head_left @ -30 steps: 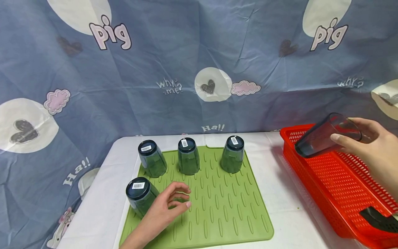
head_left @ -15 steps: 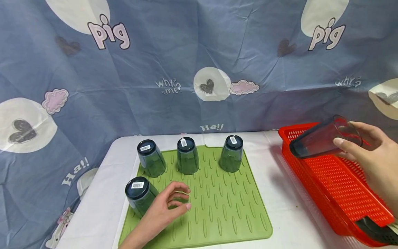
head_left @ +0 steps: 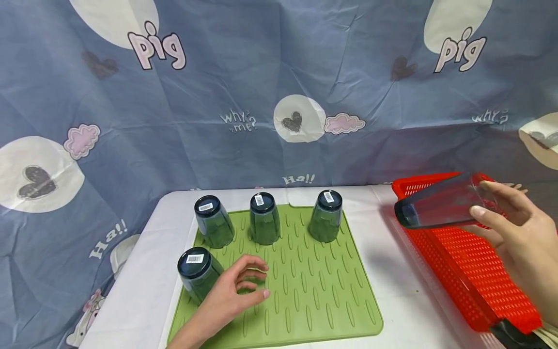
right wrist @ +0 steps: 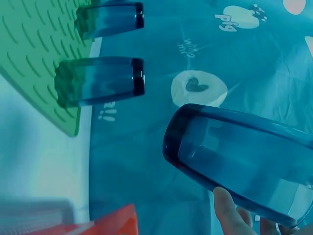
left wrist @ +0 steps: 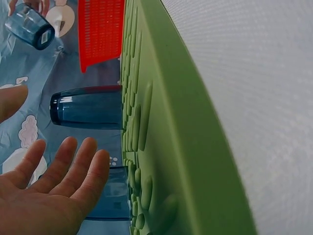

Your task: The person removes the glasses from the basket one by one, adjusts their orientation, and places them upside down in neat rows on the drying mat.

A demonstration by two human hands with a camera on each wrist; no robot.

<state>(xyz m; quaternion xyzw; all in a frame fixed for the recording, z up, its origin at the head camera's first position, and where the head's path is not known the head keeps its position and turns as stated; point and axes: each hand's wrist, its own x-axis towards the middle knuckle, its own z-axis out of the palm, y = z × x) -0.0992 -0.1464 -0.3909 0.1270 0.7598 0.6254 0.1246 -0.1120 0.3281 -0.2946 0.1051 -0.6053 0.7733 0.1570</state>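
Observation:
A dark blue drinking glass (head_left: 440, 203) lies almost level in the air over the left part of the red basket (head_left: 501, 291). My right hand (head_left: 523, 237) grips it near its rim, with the base pointing left. In the right wrist view the thumb (right wrist: 225, 205) touches the side of the glass. My left hand (head_left: 231, 291) hovers above the green mat (head_left: 305, 300), fingers loosely bent around nothing. Close behind it stands one upside-down glass (head_left: 198, 274). Along the mat's back edge are three more inverted glasses: left (head_left: 215, 223), middle (head_left: 264, 220), right (head_left: 326, 218).
The mat lies on a white cloth-covered table (head_left: 392, 291), and the perforated basket stands to its right. Behind the table hangs a blue printed cloth (head_left: 244, 72). A black strap (head_left: 514, 334) crosses the right wrist.
The held glass has tipped from slanted to nearly level, its base shifting left. My right hand has lowered a little. The left hand and the standing glasses stay in place.

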